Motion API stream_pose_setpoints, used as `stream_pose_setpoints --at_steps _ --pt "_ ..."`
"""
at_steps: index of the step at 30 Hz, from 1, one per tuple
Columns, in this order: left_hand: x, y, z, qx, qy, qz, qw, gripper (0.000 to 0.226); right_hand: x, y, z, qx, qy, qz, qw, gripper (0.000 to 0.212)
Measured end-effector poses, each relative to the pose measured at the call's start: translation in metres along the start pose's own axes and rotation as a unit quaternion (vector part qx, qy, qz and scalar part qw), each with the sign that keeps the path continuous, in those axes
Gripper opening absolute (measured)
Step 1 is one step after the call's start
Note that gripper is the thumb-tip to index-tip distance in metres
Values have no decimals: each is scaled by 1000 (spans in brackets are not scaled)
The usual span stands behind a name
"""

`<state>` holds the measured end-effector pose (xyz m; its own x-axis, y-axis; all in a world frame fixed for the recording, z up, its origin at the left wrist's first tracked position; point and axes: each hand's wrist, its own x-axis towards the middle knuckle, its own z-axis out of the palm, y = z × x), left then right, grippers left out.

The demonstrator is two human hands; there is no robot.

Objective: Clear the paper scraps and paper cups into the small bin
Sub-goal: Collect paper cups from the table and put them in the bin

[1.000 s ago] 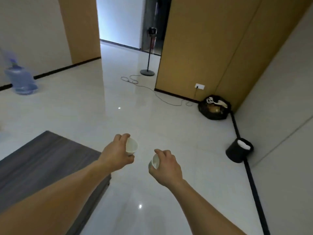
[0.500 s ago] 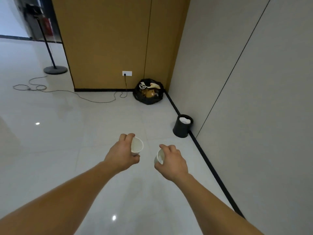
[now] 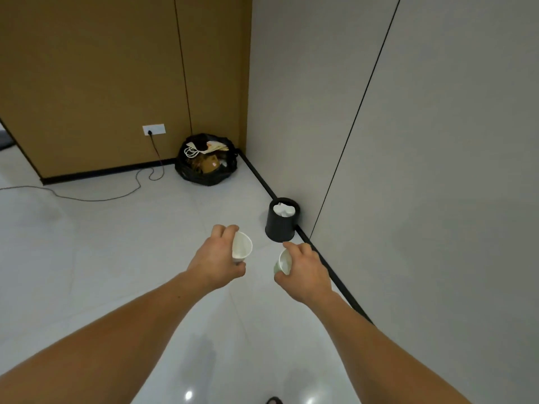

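The floor (image 3: pixel 116 243) by the wall is drawing closer than a second ago, bringing the bin (image 3: pixel 280 228) near at 1 o'clock, while the left hand (image 3: pixel 215 263) is curling round one cup (image 3: pixel 242 247) and the right hand (image 3: pixel 306 272) round the other cup (image 3: pixel 283 262), almost within dropping reach.

The left hand (image 3: pixel 215 263) covers part of the left cup (image 3: pixel 242 247), and the right hand (image 3: pixel 306 272) hides most of the right cup (image 3: pixel 283 262). White paper (image 3: pixel 283 210) inside the small bin (image 3: pixel 280 230) is too small to tell apart. A cable (image 3: pixel 102 198) runs off the left edge, and the bottom edge cuts off a dark shape (image 3: pixel 273 400).
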<state>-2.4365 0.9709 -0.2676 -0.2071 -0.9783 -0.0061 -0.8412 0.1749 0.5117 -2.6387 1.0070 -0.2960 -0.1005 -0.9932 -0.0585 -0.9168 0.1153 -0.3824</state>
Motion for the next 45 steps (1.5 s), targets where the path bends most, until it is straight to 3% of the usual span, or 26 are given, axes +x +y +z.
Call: stream_pose_setpoints --at_steps 10,23,28,37,45 --pt "182 43 37 -9 -4 27 1000 84 172 64 -37 -10 -12 17 1000 73" --pt "473 28 101 -39 -48 72 995 85 433 106 -29 -46 -17 63 997 69" --pt "551 15 122 -46 -91 53 993 87 507 129 -14 -32 -44 82 995 70" --pt "700 -3 216 -40 -131 -31 990 78 683 201 66 -17 -109 65 992 75" --pt "803 -60 383 -81 -121 -116 983 78 821 307 198 18 -138 60 988 71"
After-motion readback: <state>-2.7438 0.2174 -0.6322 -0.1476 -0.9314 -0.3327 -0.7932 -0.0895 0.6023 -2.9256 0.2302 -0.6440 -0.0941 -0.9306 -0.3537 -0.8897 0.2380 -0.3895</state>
